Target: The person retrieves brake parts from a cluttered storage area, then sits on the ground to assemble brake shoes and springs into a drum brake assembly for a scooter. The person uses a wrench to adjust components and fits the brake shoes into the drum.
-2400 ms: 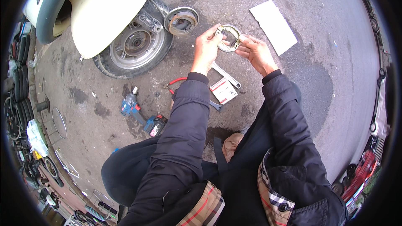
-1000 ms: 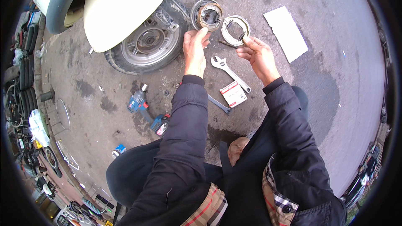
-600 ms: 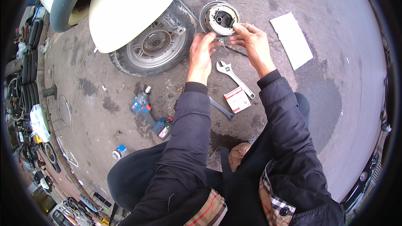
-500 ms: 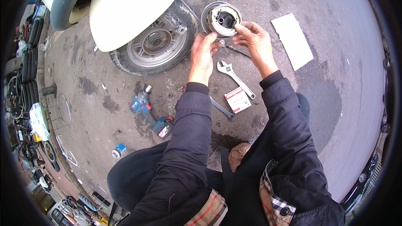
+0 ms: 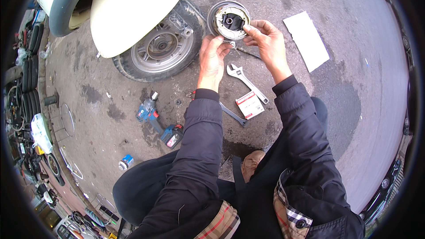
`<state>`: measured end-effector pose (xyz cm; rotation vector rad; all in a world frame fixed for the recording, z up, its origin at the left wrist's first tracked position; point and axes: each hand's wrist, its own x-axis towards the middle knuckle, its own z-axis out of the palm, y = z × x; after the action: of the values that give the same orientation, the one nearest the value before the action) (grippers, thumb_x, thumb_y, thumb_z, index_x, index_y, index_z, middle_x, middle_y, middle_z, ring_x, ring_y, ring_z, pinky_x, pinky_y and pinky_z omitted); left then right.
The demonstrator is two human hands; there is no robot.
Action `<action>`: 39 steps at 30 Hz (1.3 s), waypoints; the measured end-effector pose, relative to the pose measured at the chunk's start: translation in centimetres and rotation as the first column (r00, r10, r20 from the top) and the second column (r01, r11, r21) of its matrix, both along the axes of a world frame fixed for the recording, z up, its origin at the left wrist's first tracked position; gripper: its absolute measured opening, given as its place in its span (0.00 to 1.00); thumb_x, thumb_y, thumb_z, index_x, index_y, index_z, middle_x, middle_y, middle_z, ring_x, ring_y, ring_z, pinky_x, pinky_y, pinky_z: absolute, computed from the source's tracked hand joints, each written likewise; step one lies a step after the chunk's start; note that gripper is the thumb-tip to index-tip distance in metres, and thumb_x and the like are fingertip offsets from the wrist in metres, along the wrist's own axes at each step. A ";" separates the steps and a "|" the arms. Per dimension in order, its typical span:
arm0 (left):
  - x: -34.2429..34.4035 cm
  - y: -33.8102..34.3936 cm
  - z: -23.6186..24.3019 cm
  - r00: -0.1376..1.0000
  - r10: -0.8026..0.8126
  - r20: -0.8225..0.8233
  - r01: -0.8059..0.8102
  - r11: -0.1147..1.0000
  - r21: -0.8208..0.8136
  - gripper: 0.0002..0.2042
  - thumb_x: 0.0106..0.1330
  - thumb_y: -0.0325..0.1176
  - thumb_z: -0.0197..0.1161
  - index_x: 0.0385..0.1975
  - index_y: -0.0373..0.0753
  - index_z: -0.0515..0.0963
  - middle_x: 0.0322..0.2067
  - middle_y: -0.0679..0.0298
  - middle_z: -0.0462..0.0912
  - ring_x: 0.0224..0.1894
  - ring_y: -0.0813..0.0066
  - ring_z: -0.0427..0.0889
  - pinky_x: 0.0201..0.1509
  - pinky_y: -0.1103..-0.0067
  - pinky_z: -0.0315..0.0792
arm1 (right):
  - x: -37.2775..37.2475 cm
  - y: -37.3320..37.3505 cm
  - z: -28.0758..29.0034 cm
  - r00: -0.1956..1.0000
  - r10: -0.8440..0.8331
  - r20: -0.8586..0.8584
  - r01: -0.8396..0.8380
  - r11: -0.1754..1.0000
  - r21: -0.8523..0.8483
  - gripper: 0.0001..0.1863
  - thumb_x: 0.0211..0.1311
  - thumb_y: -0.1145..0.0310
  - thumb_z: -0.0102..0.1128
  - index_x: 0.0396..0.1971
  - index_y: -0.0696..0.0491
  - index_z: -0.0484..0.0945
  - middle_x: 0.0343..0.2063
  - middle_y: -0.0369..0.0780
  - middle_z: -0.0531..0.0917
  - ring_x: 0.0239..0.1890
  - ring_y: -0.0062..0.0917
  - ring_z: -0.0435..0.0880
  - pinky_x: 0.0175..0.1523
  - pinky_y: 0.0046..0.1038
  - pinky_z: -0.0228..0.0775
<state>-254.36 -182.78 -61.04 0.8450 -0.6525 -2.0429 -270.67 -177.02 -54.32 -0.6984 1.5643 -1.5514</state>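
A round metal brake plate [image 5: 211, 20] has a pale ring of brake shoes [image 5: 223, 28] lying over it, around a dark center with a small hub. My left hand [image 5: 211, 57] is closed at the plate's lower edge, thumb on the rim. My right hand [image 5: 270, 48] pinches the ring's right side between thumb and fingers. A thin dark rod [image 5: 248, 53] extends from below the plate. An adjustable wrench [image 5: 245, 82], a red-and-white box [image 5: 249, 105] and another wrench [image 5: 232, 115] lie just below my hands.
A scooter's cream bodywork [image 5: 128, 9] overhangs its wheel [image 5: 152, 57] at upper left. A cordless impact tool [image 5: 150, 117] and small blue can [image 5: 127, 161] lie left of me. White cardboard [image 5: 305, 40] lies right. Tires and parts [image 5: 33, 75] line the left edge; a dark car [image 5: 385, 181] stands far right.
The shoe ring, held apart from the plate earlier, has moved left onto it. My right hand followed it; my left hand moved from the ring down to the plate's lower edge.
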 end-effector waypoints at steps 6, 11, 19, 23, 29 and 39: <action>0.1 0.0 -0.2 0.999 0.032 0.044 -0.033 0.999 0.017 0.19 0.71 0.40 0.67 0.57 0.43 0.75 0.46 0.67 0.85 0.45 0.74 0.84 0.53 0.74 0.72 | -0.6 1.4 0.4 0.982 -0.020 0.189 0.021 1.000 -0.006 0.21 0.68 0.69 0.73 0.54 0.65 0.80 0.35 0.41 0.88 0.31 0.20 0.87 0.36 0.23 0.82; 0.2 -0.4 -0.4 0.968 0.117 0.222 -0.121 0.993 0.007 0.20 0.69 0.40 0.72 0.57 0.44 0.75 0.48 0.69 0.84 0.45 0.77 0.83 0.53 0.75 0.71 | -5.1 5.8 0.5 0.931 -0.217 0.292 0.206 0.976 0.069 0.19 0.69 0.68 0.71 0.54 0.63 0.81 0.32 0.36 0.85 0.27 0.16 0.82 0.35 0.19 0.78; -0.6 -0.5 -0.1 0.912 0.175 0.371 -0.120 0.978 -0.169 0.24 0.70 0.37 0.72 0.63 0.42 0.76 0.52 0.67 0.86 0.47 0.79 0.81 0.53 0.77 0.69 | -8.6 11.0 -5.8 0.993 0.031 -0.117 0.035 0.850 0.526 0.10 0.67 0.70 0.69 0.39 0.63 0.85 0.25 0.38 0.84 0.24 0.21 0.83 0.32 0.26 0.80; -0.8 -0.5 0.4 0.957 0.160 0.242 -0.116 0.975 -0.188 0.22 0.70 0.27 0.71 0.62 0.32 0.76 0.57 0.59 0.85 0.58 0.74 0.81 0.68 0.75 0.70 | -8.6 11.7 -11.5 0.999 -0.001 -0.035 0.022 0.776 0.630 0.09 0.67 0.71 0.68 0.37 0.64 0.85 0.27 0.41 0.86 0.27 0.24 0.86 0.34 0.28 0.83; -0.8 -0.3 0.6 0.959 0.176 0.221 -0.131 0.970 -0.207 0.23 0.66 0.29 0.73 0.60 0.32 0.78 0.57 0.59 0.85 0.57 0.74 0.82 0.67 0.75 0.70 | -9.0 11.7 -14.3 0.634 0.541 -0.553 0.076 0.667 0.741 0.15 0.66 0.69 0.65 0.48 0.62 0.86 0.38 0.47 0.92 0.45 0.33 0.93 0.51 0.34 0.84; -1.0 0.3 1.5 0.993 0.090 0.070 -0.078 0.983 -0.166 0.24 0.70 0.28 0.68 0.66 0.38 0.73 0.60 0.61 0.80 0.63 0.71 0.79 0.66 0.71 0.75 | 0.1 0.7 2.7 0.486 0.284 -0.826 -0.405 0.911 0.075 0.62 0.48 0.61 0.84 0.79 0.59 0.54 0.74 0.60 0.64 0.77 0.53 0.63 0.80 0.45 0.57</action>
<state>-255.39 -182.50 -59.51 0.8437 -0.8020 -1.8609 -270.57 -176.28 -51.67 -1.9214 1.7815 -1.0227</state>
